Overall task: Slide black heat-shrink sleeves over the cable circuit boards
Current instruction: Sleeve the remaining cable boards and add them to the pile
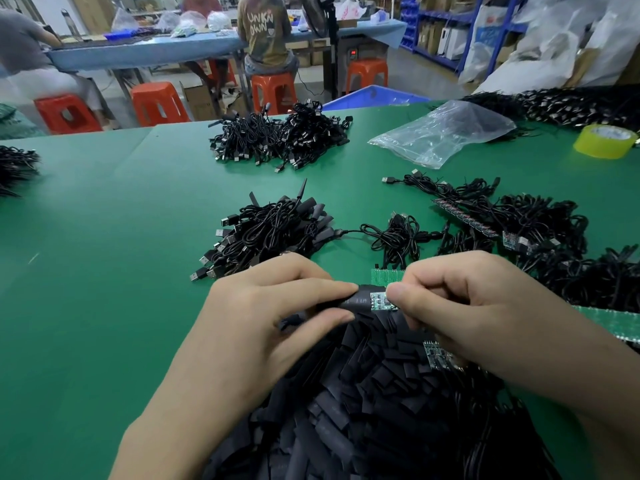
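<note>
The left hand (277, 306) pinches a black heat-shrink sleeve (353, 301) between thumb and forefinger, with the other fingers curled beneath it. The sleeve is flat and matte, with faint pale print along its side. Its right end lies over the left part of a small circuit board (379, 301), which is green with tiny silver parts and half uncovered. The right hand (467, 306) grips the board's other end with its thumb and curled fingers. The two thumbs are close together and the board shows between them. All this is held just above a heap of loose sleeves (363, 393) at the near edge of the green table (104, 237).

At the far left edge of the table lies a dark tangle of cables (15, 168). Beyond the left hand sits a bundle of black cables (266, 230) with USB plugs fanned to the left. A second bundle (280, 136) lies farther back. Just behind the thumbs a strip of green board (386, 274) pokes out, partly hidden by the right hand. Another small board (436, 355) lies on the heap under the right wrist. To the right, more cables (536, 220) sprawl with a row of joined boards (467, 216) among them. A clear plastic bag (446, 131) and a yellow tape roll (604, 140) lie at the back right. Past the table stand orange stools (157, 102), and a seated person (266, 32) faces away.
</note>
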